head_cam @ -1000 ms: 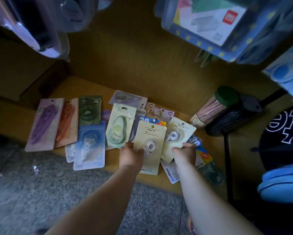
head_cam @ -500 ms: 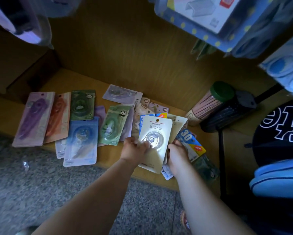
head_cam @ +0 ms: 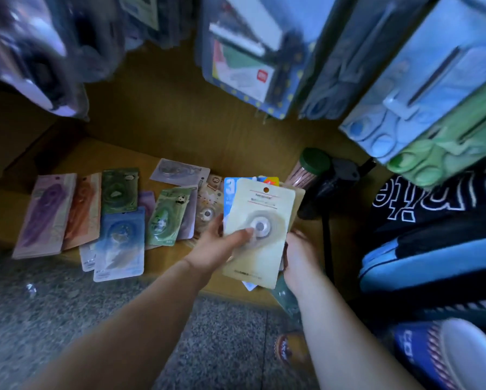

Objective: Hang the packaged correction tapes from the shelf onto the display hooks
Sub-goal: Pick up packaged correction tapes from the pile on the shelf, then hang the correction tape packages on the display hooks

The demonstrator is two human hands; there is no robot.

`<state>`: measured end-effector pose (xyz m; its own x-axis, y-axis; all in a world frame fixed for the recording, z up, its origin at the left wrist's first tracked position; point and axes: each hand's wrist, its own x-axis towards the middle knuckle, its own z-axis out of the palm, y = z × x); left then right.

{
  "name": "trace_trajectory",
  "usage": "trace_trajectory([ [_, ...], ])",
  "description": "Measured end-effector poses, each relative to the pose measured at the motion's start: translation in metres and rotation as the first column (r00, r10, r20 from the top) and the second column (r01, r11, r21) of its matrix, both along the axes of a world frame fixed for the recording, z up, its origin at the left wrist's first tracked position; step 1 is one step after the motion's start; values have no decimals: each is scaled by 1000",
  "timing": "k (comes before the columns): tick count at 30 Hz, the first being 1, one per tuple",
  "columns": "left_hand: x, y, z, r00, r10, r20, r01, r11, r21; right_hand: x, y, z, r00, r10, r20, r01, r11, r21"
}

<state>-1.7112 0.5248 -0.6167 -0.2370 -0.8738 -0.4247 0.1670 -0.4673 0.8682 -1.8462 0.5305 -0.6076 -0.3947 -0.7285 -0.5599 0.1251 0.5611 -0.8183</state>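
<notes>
Our left hand [head_cam: 222,244] pinches the cream correction tape pack [head_cam: 264,205], thumb across its front; a blue pack [head_cam: 228,192] sits just behind the grip. Our right hand [head_cam: 299,258] is alongside, and we cannot tell its hold.

The scene is dim with a cool, bluish cast. The brightest areas are the pale hanging packages [head_cam: 421,88] at the upper right, whose plastic shows soft glare, so the light seems to come from above on that side. The wooden shelf [head_cam: 76,156] sits in murky brown shade, darkest toward its back left corner. The raised cream pack [head_cam: 260,220] catches more light than the flat packs [head_cam: 118,237], but its print is too soft to read. Motion blur smears the hanging goods [head_cam: 31,52] at the top left and the right hand [head_cam: 298,257]; the left hand [head_cam: 222,243] is slightly sharper. Wide-angle distortion bends the edges, and the speckled floor [head_cam: 53,319] looks grainy.
</notes>
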Motion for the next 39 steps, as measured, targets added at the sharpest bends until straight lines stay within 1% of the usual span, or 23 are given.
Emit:
trace_trajectory([
  [3, 21, 22, 36, 998, 3, -70, -2, 1000, 17, 12, 19, 30, 989, 147, 22, -148, 989, 24],
  [5, 37, 43, 60, 997, 28, -73, -24, 998, 51, 24, 39, 56, 962, 258, 84, -259, 966, -1],
  [6, 43, 55, 72, 997, 37, -72, -34, 999, 36, 30, 50, 69, 951, 292, 98, -292, 956, -14],
  [8, 51, 79, 95, 996, 51, -74, -52, 999, -14, 39, 73, 90, 942, 319, 105, -313, 947, -68],
  [11, 58, 115, 128, 989, 122, -82, -130, 986, -101, 49, 104, 123, 943, 323, 77, -303, 933, -196],
  [13, 60, 133, 147, 979, 174, -104, -189, 971, -148, 55, 125, 153, 961, 276, 23, -255, 915, -314],
  [14, 62, 140, 156, 974, 197, -114, -214, 962, -172, 58, 137, 168, 963, 267, -19, -254, 889, -381],
  [15, 63, 145, 164, 970, 214, -119, -234, 952, -196, 60, 146, 181, 956, 276, -95, -290, 858, -423],
  [17, 64, 154, 184, 965, 228, -126, -254, 933, -257, 65, 161, 202, 910, 319, -265, -409, 797, -445],
  [18, 64, 157, 193, 965, 227, -131, -256, 924, -284, 67, 165, 210, 898, 310, -314, -429, 780, -456],
  [20, 66, 163, 213, 964, 233, -130, -263, 908, -325, 70, 171, 228, 893, 275, -357, -427, 768, -477],
  [21, 67, 165, 223, 962, 235, -136, -269, 897, -351, 71, 172, 237, 899, 269, -347, -418, 766, -488],
  [27, 79, 174, 274, 957, 202, -207, -278, 838, -470, 77, 179, 287, 926, 282, -251, -377, 707, -599],
  [32, 89, 177, 307, 946, 152, -285, -285, 809, -515, 75, 179, 327, 961, 223, -166, -275, 680, -680],
  [36, 89, 182, 333, 945, 148, -291, -290, 788, -542, 75, 179, 351, 960, 201, -194, -278, 656, -702],
  [39, 90, 182, 349, 947, 137, -292, -287, 772, -567, 75, 180, 369, 953, 202, -228, -304, 615, -727],
])
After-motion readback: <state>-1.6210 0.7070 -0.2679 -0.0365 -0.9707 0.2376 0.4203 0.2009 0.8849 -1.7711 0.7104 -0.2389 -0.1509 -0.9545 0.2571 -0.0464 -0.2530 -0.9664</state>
